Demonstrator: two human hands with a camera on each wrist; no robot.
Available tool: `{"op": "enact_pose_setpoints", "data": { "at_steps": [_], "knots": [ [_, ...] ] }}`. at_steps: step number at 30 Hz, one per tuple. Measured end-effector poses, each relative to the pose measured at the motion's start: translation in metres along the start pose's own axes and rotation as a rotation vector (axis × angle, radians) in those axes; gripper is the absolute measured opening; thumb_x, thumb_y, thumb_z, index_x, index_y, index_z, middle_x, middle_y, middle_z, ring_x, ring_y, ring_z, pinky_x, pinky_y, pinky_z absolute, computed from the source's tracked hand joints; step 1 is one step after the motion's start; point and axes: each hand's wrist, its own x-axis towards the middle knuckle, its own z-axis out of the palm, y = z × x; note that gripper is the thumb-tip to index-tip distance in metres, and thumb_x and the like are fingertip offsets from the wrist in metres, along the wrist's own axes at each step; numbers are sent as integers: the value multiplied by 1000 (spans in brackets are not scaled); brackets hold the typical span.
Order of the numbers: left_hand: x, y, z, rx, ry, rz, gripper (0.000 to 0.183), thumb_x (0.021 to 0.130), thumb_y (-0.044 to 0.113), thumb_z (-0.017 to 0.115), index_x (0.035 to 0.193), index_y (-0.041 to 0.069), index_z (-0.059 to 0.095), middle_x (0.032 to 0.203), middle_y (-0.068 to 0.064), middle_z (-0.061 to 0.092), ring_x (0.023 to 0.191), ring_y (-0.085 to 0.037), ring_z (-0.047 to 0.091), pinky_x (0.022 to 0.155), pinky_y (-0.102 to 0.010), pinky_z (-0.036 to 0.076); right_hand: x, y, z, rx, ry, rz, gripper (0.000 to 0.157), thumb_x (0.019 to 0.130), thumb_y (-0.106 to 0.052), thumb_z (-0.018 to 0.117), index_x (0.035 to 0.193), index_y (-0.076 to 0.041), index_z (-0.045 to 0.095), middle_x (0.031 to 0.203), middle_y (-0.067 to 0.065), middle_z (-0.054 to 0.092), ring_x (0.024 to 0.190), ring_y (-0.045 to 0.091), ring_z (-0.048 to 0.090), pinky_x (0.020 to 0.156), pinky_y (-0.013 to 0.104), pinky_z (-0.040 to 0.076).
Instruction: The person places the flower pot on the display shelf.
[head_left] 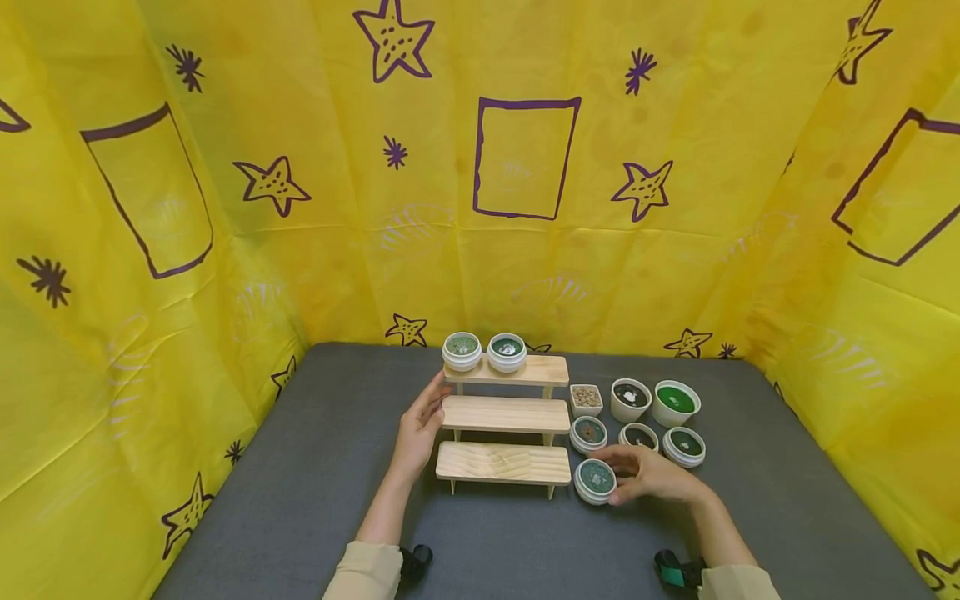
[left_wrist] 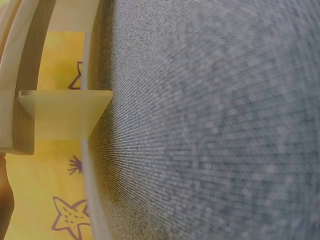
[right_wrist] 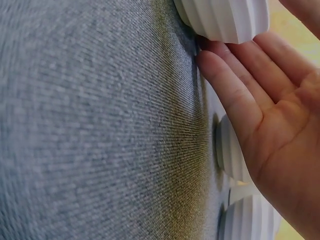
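A small white ribbed pot with a blue-green speckled filling (head_left: pixel 597 478) is at the right front end of a three-step wooden stand (head_left: pixel 504 462). My right hand (head_left: pixel 651 477) holds this pot between thumb and fingers; the right wrist view shows the fingertips (right_wrist: pixel 211 62) against its ribbed wall. At the stand's left side, my left hand (head_left: pixel 417 429) touches the ends of the upper and middle steps with fairly straight fingers. Two white pots with greenish fillings, a left one (head_left: pixel 462 350) and a right one (head_left: pixel 507 352), stand on the top step.
Right of the stand are a square bowl of beige grains (head_left: pixel 586 398), a dark-filled cup (head_left: pixel 630 399), a green-filled cup (head_left: pixel 677 403), a brownish-green pot (head_left: pixel 588 433), a dark pot (head_left: pixel 639 436) and a green pot (head_left: pixel 684 446). Yellow patterned cloth (head_left: pixel 525 275) surrounds the grey table (head_left: pixel 300 500).
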Motion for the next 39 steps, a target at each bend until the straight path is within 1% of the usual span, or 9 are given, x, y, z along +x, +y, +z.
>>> {"op": "enact_pose_setpoints", "data": {
  "at_steps": [5, 13, 19, 25, 33, 39],
  "knots": [
    [0, 0, 0, 5, 0, -4, 62, 95, -13, 44, 151, 16, 42, 142, -26, 54, 138, -36, 48, 121, -51, 31, 2, 1, 1, -8, 4, -5, 72, 79, -10, 79, 139, 12, 45, 136, 39, 50, 112, -4, 60, 89, 16, 53],
    [1, -1, 0, 5, -4, -8, 62, 96, -11, 44, 150, 17, 43, 143, -24, 54, 138, -35, 48, 121, -50, 31, 2, 1, 2, -49, 26, -4, 70, 78, -11, 80, 138, 9, 49, 137, 37, 51, 111, -7, 59, 87, 16, 52],
    [1, -1, -1, 6, -2, 0, 62, 95, -12, 44, 151, 17, 42, 142, -24, 55, 138, -36, 49, 120, -50, 31, 3, -1, 4, -59, 21, -15, 65, 79, -10, 79, 136, 6, 52, 135, 35, 54, 110, -4, 60, 86, 17, 52],
    [0, -1, 0, 2, -2, -3, 62, 95, -12, 44, 151, 17, 42, 142, -24, 55, 138, -36, 48, 120, -51, 31, 3, -1, 5, -69, 31, -7, 64, 78, -10, 80, 134, 4, 53, 133, 33, 56, 107, -3, 61, 85, 17, 52],
    [0, -2, -1, 11, 2, 5, 61, 96, -11, 44, 151, 15, 42, 140, -25, 56, 137, -37, 49, 120, -52, 32, 1, 1, 3, -96, 37, -11, 63, 79, -13, 79, 135, 4, 54, 132, 30, 58, 107, -2, 62, 85, 16, 52],
    [0, -4, -1, 3, -1, -8, 61, 96, -11, 44, 150, 18, 43, 141, -22, 56, 138, -35, 48, 120, -50, 32, -1, -6, 2, -143, 66, -14, 65, 80, -16, 79, 136, 3, 54, 133, 26, 60, 109, -3, 61, 88, 13, 49]
  ]
}}
